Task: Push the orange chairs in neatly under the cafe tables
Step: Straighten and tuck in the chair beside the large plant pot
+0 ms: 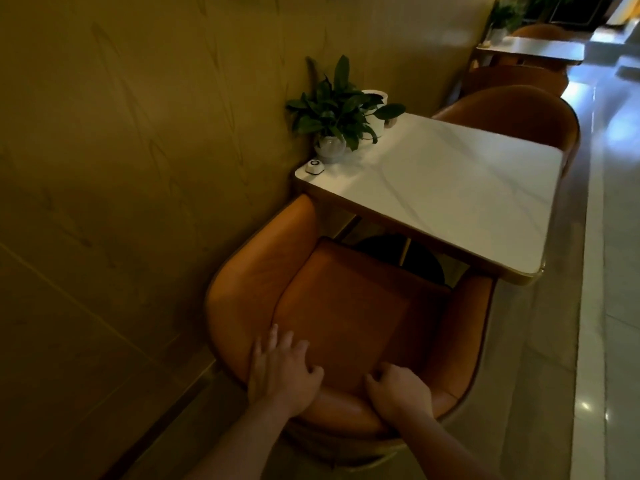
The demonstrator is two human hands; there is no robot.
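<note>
An orange upholstered chair (263,271) with a curved back stands in front of me, facing a white marble-look cafe table (450,188). Its seat front sits a little short of the table's near edge, and the dark table base shows in the gap. My left hand (280,372) lies over the top of the chair back with its fingers spread down the inner side. My right hand (398,389) grips the same back rim, fingers curled over it. A second orange chair (512,110) is tucked in at the table's far side.
A wood-grain wall (138,133) runs close along the left. On the table's wall end stand a leafy plant in a glass vase (330,116), a white pot (377,112) and a small white call button (314,167). A glossy tiled aisle (616,271) runs on the right. Another table (540,50) stands farther back.
</note>
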